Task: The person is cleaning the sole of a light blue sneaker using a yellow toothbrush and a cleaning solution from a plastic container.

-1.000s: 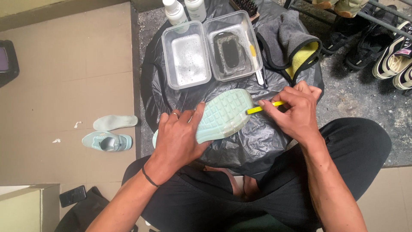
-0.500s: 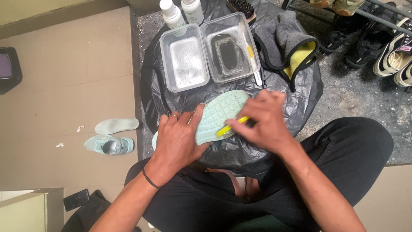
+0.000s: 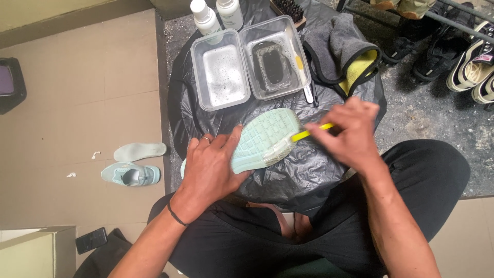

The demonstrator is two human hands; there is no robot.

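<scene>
Even, moderately bright indoor light from above; soft faint shadows. Glare patches on crinkled black plastic sheet [image 3: 319, 170]. Right hand [image 3: 347, 134] motion-blurred; left hand [image 3: 211, 167] sharp. Slight wide-angle bending at edges.

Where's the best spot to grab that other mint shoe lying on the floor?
Probably at the mint shoe's middle, from above, fingers pinching its two long sides. It lies flat with its opening up, clear floor around it, and only the loose insole close beside it.

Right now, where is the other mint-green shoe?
In the head view, the other shoe lies on the tan floor at the person's left, just below a loose insole and left of the black plastic sheet.
</scene>
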